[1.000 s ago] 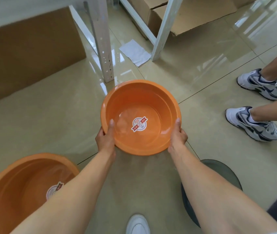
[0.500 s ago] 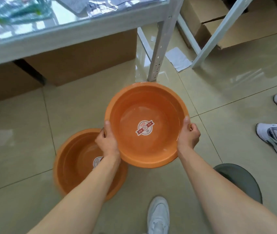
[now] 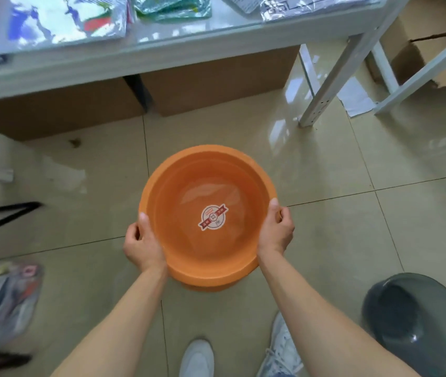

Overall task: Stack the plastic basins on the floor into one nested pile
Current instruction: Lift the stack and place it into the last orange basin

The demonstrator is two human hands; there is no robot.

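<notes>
An orange plastic basin [image 3: 189, 170] with a round red-and-white sticker inside is held by its rim in both hands. My left hand [image 3: 142, 246] grips the near-left rim, thumb over the edge. My right hand [image 3: 276, 229] grips the right rim. Directly beneath it a second orange basin [image 3: 205, 287] shows only as a sliver of rim and wall at the near side; the held basin sits inside or just above it, I cannot tell which. A dark grey translucent basin [image 3: 417, 325] lies on the floor at the lower right.
A white table [image 3: 134, 58] with packaged goods stands ahead, its metal leg [image 3: 325, 88] to the right. Cardboard boxes [image 3: 216, 88] sit under it. Packaged items [image 3: 4, 303] lie on the floor at left. My white shoes [image 3: 197, 357] are below the basin.
The held basin has moved left from beside the second orange basin to directly over it, and that basin is now almost fully hidden. The view has swung left.
</notes>
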